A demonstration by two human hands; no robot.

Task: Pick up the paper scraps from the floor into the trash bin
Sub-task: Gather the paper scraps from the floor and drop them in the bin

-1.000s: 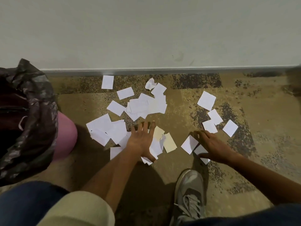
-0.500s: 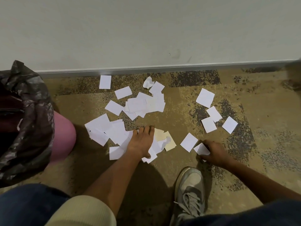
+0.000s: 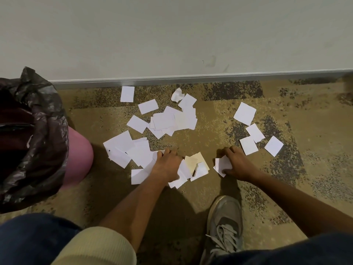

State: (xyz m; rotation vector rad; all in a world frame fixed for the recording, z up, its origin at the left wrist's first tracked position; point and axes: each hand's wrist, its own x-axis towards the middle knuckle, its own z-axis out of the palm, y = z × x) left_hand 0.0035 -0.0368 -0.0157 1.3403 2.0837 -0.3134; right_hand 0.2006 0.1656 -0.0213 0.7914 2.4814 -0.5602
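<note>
Below, the left hand (image 3: pixel 168 165) is pressing, fingers curled, on white paper scraps (image 3: pixel 172 121) strewn over the mottled carpet (image 3: pixel 305 121); whether it is gripping any cannot be told. Beside it, the right hand (image 3: pixel 238 163) is pinching a small white scrap (image 3: pixel 221 165) between thumb and fingers. At far left, a pink trash bin (image 3: pixel 78 159) with a black liner (image 3: pixel 44 131) is standing

No legible text, label, brand or number on the paper scraps (image 3: pixel 172 121), trash bin (image 3: pixel 78 159) or shoe (image 3: pixel 224 224).
</note>
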